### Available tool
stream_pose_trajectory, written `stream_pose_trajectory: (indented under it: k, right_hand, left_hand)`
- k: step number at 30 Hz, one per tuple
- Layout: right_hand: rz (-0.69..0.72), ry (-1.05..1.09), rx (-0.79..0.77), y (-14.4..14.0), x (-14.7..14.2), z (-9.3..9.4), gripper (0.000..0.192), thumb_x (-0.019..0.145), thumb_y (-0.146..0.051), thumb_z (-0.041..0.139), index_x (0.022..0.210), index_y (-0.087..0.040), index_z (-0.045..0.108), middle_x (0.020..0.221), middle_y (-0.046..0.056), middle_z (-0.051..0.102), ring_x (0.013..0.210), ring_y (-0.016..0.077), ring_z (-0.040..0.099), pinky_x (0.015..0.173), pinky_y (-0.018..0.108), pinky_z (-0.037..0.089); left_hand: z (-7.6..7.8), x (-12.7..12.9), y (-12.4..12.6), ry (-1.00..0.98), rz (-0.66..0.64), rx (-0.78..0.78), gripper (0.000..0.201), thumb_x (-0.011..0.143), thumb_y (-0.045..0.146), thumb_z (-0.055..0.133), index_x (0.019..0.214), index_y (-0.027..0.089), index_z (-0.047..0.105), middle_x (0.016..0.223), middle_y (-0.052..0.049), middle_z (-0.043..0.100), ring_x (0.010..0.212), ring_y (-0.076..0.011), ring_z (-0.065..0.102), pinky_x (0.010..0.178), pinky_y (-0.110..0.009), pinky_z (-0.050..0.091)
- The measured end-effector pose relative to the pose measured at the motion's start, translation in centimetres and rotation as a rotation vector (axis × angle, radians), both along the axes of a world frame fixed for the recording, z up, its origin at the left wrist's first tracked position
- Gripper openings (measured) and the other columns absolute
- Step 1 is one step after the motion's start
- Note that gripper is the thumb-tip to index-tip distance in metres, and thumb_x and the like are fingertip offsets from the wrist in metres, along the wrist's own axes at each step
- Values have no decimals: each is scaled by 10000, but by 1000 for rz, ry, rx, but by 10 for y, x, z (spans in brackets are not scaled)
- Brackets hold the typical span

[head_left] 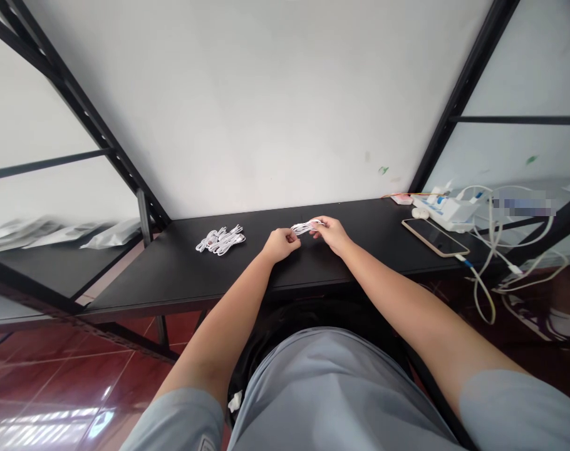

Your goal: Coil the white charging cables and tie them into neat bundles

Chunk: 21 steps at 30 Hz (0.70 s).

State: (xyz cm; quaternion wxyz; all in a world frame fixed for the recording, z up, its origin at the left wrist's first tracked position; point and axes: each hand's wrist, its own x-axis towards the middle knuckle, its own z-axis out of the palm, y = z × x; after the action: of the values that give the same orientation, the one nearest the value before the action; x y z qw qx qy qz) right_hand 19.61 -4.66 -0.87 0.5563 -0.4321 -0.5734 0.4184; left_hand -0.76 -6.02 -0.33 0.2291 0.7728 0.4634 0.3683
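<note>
A folded bundle of white cable (304, 227) stretches between my two hands, just above the black shelf top (266, 275). My left hand (282, 243) is closed on the bundle's left end, fingers curled inward. At the right end, my right hand (330, 234) pinches the cable between thumb and fingers. To the left on the shelf lies a loose pile of white cables (220, 240), coiled in small bundles and apart from both hands. My fingers hide the ends of the held bundle.
On the right lie a phone (434, 237) on a charging cable, a white earbud case (420, 213) and a power strip (447, 213) with plugs and tangled leads. Black metal posts (454, 103) frame both sides. Plastic packets (111, 235) rest on the left shelf. Someone's shoe (529, 316) shows at lower right.
</note>
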Motion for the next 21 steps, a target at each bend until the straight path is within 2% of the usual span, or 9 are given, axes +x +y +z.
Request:
stream_pose_trajectory:
  k: [4, 6, 8, 12, 15, 18, 21]
  right_hand:
    - [-13, 412, -86, 2, 5, 6, 151, 780, -268, 787, 816, -188, 664, 773, 16, 712, 675, 126, 681, 649, 249, 598]
    - [-14, 539, -109, 2, 8, 9, 123, 797, -216, 768, 791, -191, 647, 789, 18, 721, 688, 119, 686, 668, 238, 607]
    - [-3, 611, -132, 1, 11, 12, 99, 816, -172, 733, 796, -195, 639, 817, 28, 735, 701, 122, 694, 672, 232, 612]
    - [51, 635, -166, -2, 13, 15, 136, 811, -111, 700, 874, -216, 641, 852, 25, 746, 740, 142, 716, 699, 258, 624]
    - [108, 599, -167, -4, 11, 15, 182, 771, -89, 725, 855, -216, 625, 869, 19, 744, 811, 162, 732, 745, 274, 619]
    - [150, 532, -156, -5, 8, 13, 215, 731, -106, 765, 836, -209, 609, 885, 13, 735, 855, 174, 735, 778, 282, 603]
    - [160, 432, -120, -3, 3, 8, 303, 680, -118, 805, 895, -213, 615, 964, 13, 738, 860, 167, 725, 801, 300, 585]
  left_hand:
    - [2, 2, -2, 79, 28, 1, 118, 745, 281, 672, 680, 185, 652, 662, -7, 648, 608, -134, 562, 610, -268, 424]
    - [4, 3, -3, 126, 36, 10, 120, 764, 282, 666, 690, 188, 654, 686, -14, 662, 625, -138, 577, 618, -266, 429]
    - [4, 3, -3, 160, 104, 16, 119, 788, 287, 657, 710, 196, 661, 719, -20, 678, 654, -145, 593, 632, -267, 433]
    - [4, -3, 2, 199, 326, -35, 122, 820, 311, 643, 747, 216, 673, 792, -38, 704, 738, -182, 623, 663, -286, 439]
    - [3, -8, 5, 193, 420, -88, 127, 829, 348, 651, 835, 226, 684, 845, -53, 715, 810, -212, 642, 689, -301, 444]
    - [3, -8, 6, 136, 436, -65, 196, 846, 393, 651, 934, 220, 678, 871, -65, 712, 835, -219, 645, 709, -305, 451]
    - [4, -1, 6, 6, 368, -15, 228, 867, 426, 639, 913, 208, 687, 850, -62, 711, 811, -201, 653, 732, -294, 465]
